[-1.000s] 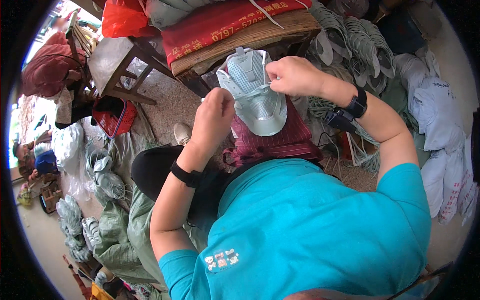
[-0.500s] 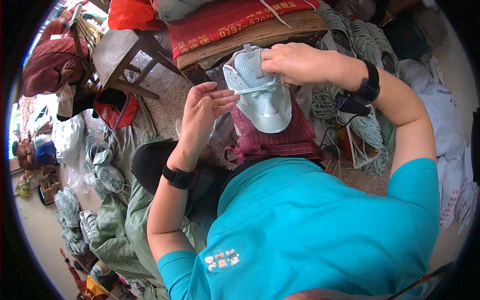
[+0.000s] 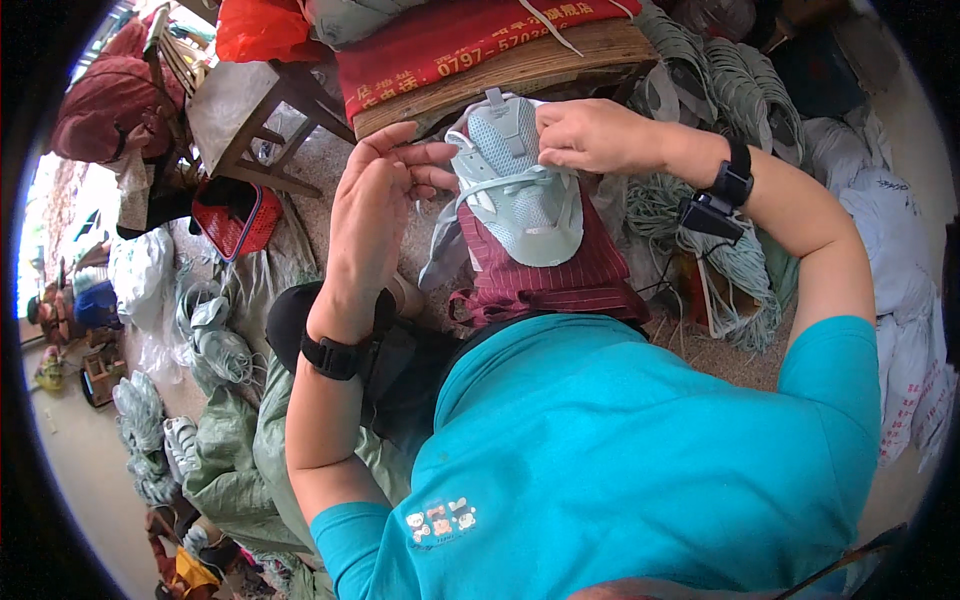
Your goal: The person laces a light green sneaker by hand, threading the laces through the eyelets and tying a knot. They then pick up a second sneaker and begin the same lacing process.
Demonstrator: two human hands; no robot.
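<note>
A pale blue shoe upper [image 3: 540,212] lies toe towards me over a maroon striped cloth [image 3: 545,285] on my lap. A pale shoelace [image 3: 500,183] crosses its front. My right hand [image 3: 595,138] is at the upper's right edge, its fingers bent and pressed together. What lies between those fingertips is hidden. At the left edge is my left hand [image 3: 385,190], with fingers apart and reaching to the upper's side. Nothing shows clearly in its grasp. Below its fingertips a pale strip [image 3: 442,245] hangs beside the upper.
A wooden bench [image 3: 510,75] with a red printed cloth [image 3: 455,50] stands just beyond the shoe upper. Left of it are a stool [image 3: 235,105] and a red basket [image 3: 240,220]. Bundled laces [image 3: 735,275] and stacked shoe uppers [image 3: 755,95] lie on the right. Another person [image 3: 115,110] sits far left.
My left hand has moved left and away, its fingers spreading. My right hand has shifted slightly down along the upper's edge. The pale strip now hangs at the upper's left.
</note>
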